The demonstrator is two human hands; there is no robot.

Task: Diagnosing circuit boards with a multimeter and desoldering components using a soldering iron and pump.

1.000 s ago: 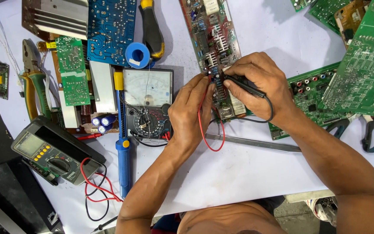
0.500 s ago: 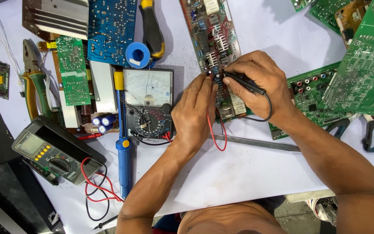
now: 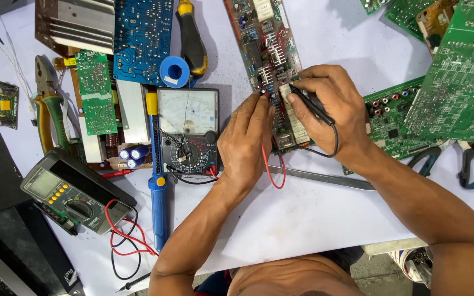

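A long brown circuit board [image 3: 267, 60] crowded with components lies on the white-covered surface [image 3: 314, 219], running from the top edge down toward the middle, and both hands work at its lower end. The right hand [image 3: 330, 104] has its fingers [image 3: 303, 87] closed together around a black test probe [image 3: 311, 104], gripped like a pen, tip pressed to the board; its black lead [image 3: 333, 143] loops back under the wrist. The left hand [image 3: 245, 142] has fingers pinched together on a red probe at the same spot, mostly hidden, with its red lead [image 3: 272, 172] curling below the palm. Just left of that hand sits an analog multimeter [image 3: 187, 129], then a blue desoldering pump [image 3: 157, 186], and farther left a digital multimeter [image 3: 67, 192]. Green circuit boards [image 3: 456, 77] lie to the right.
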